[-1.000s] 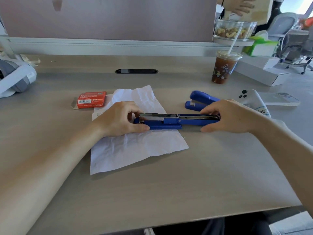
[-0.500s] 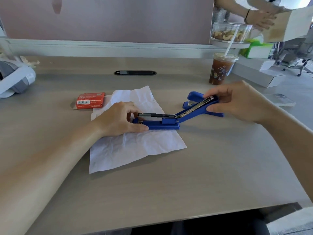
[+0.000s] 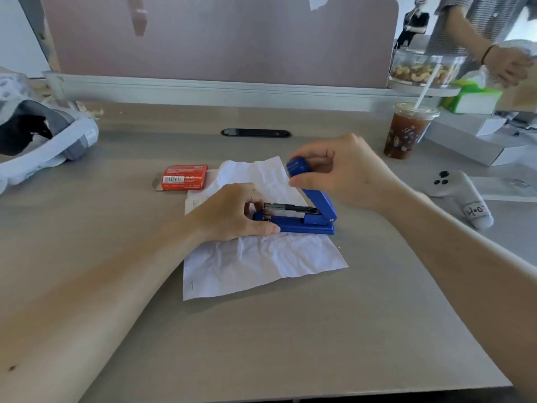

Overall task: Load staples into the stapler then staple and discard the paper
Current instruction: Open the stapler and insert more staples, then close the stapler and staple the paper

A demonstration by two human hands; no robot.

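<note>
A blue stapler (image 3: 305, 221) lies on a crumpled white sheet of paper (image 3: 261, 257) in the middle of the desk. Its metal staple channel is exposed. My left hand (image 3: 232, 213) pins the front end of the base to the paper. My right hand (image 3: 345, 173) grips the blue top cover, which is swung up and over the base, tilted at an angle above the channel. A red staple box (image 3: 184, 177) rests just left of the paper's far corner.
An iced drink with a straw (image 3: 406, 132) stands at the back right, near white boxes (image 3: 476, 144) and a white controller (image 3: 462, 196). A grey-white headset (image 3: 43, 141) lies at the far left. Another person's arm (image 3: 494, 50) reaches in behind the partition (image 3: 220, 39).
My right hand has swung the stapler's top cover from flat on the desk at the right, up and over toward the base. My left hand has stayed on the front end.
</note>
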